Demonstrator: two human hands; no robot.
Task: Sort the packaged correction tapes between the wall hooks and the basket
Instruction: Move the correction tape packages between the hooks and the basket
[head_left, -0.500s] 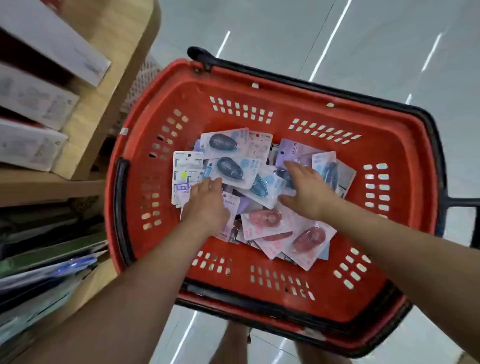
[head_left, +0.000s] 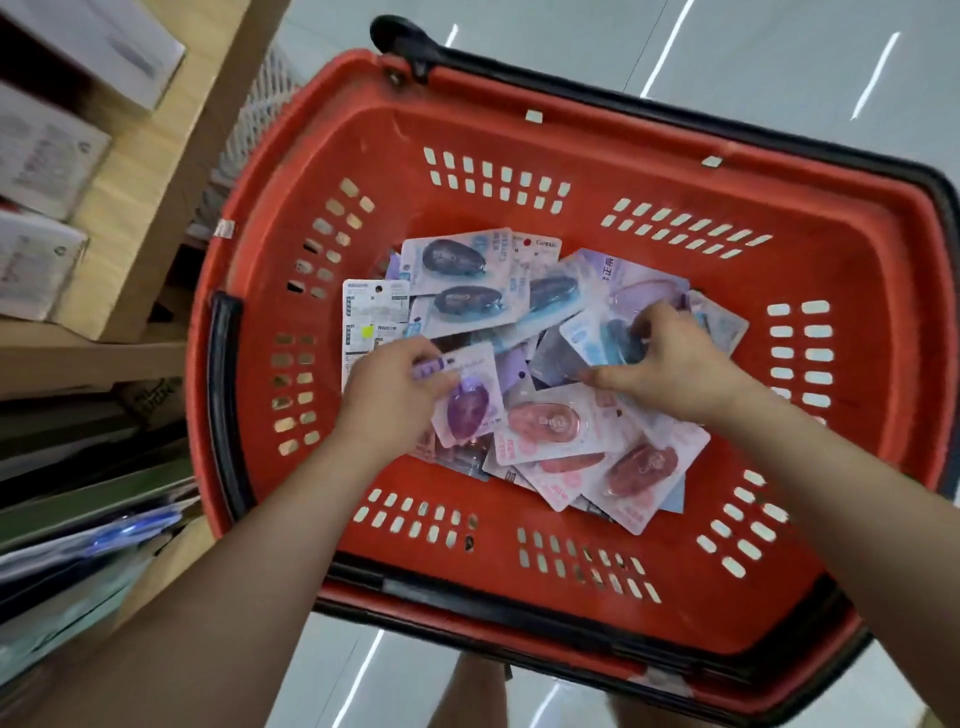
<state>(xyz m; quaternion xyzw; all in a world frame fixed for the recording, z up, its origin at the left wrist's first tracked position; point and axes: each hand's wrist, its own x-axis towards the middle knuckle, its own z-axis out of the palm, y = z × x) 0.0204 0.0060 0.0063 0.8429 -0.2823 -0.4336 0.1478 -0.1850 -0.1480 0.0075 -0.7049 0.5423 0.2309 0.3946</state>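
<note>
Correction tapes (head_left: 540, 374) lie heaped in the middle of the basket (head_left: 675, 171). The left hand (head_left: 389, 395), flat a moment ago, now pinches a purple pack (head_left: 467, 410) toward the left wall. The right hand (head_left: 675, 364) curls round a blue pack (head_left: 597, 338). Picking appears to have begun.

Bright, even light (floor (head_left: 779, 52) glare); blurred edges.

The brand "Campus" is read on a white card package (head_left: 540, 244) at twelve o'clock in the basket (head_left: 519, 130); other print is blurred beyond reading.
</note>
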